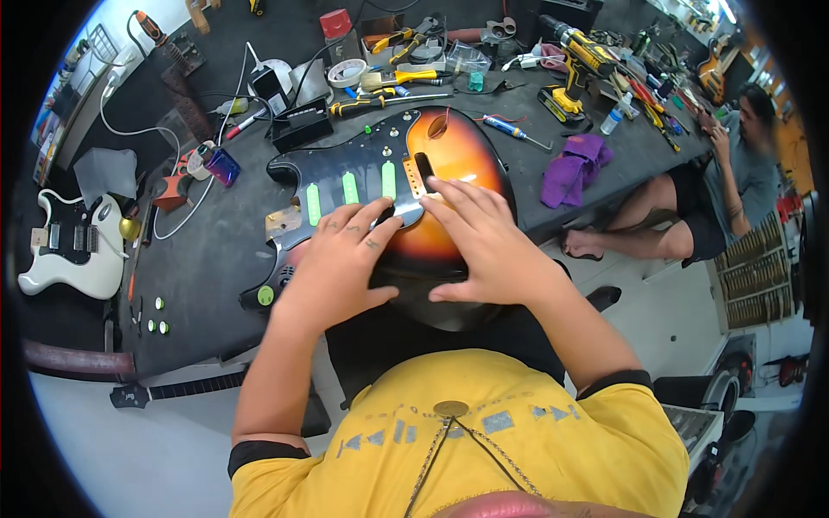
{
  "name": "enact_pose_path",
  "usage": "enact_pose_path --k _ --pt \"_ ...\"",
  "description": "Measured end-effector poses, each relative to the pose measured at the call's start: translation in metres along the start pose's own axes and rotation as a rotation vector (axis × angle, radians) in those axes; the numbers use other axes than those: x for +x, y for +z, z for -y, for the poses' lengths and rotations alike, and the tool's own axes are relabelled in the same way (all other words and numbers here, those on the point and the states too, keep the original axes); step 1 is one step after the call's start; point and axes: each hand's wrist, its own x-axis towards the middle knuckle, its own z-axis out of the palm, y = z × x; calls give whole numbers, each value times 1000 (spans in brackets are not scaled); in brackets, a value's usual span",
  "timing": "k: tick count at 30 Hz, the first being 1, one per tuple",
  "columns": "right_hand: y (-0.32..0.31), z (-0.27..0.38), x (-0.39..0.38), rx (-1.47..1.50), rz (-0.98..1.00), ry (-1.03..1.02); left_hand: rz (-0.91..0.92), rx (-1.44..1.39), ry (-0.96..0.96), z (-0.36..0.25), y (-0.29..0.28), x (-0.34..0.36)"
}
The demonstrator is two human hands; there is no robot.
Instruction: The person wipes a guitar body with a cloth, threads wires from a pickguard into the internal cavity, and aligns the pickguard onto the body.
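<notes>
The left hand (341, 259) and right hand (484, 242) cover the lower part of the guitar body (449, 147). At two o'clock, tools (656, 95) are too small to identify; the seated person's face is blurred.

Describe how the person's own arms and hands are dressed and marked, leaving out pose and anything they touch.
Both forearms are bare. Short yellow sleeves end in black cuffs above the elbows. The left hand shows small dark tattoo marks on its knuckles and fingers; the right hand shows none that can be made out. No gloves, watch or rings are visible.
</notes>
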Motion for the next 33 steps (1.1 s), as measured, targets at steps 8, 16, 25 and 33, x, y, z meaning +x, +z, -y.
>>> enact_pose_path --k 8,16,25,33 --pt "32 29 25 -165 109 21 142 -148 -351 88 -59 -14" --pt "24 37 37 -258 180 53 -1 -310 -293 99 -42 -28" --pt "19 53 52 -258 318 131 -76 -317 -233 116 -41 -44" --pt "10 57 71 -317 374 83 -44 -324 -161 121 -56 -59"
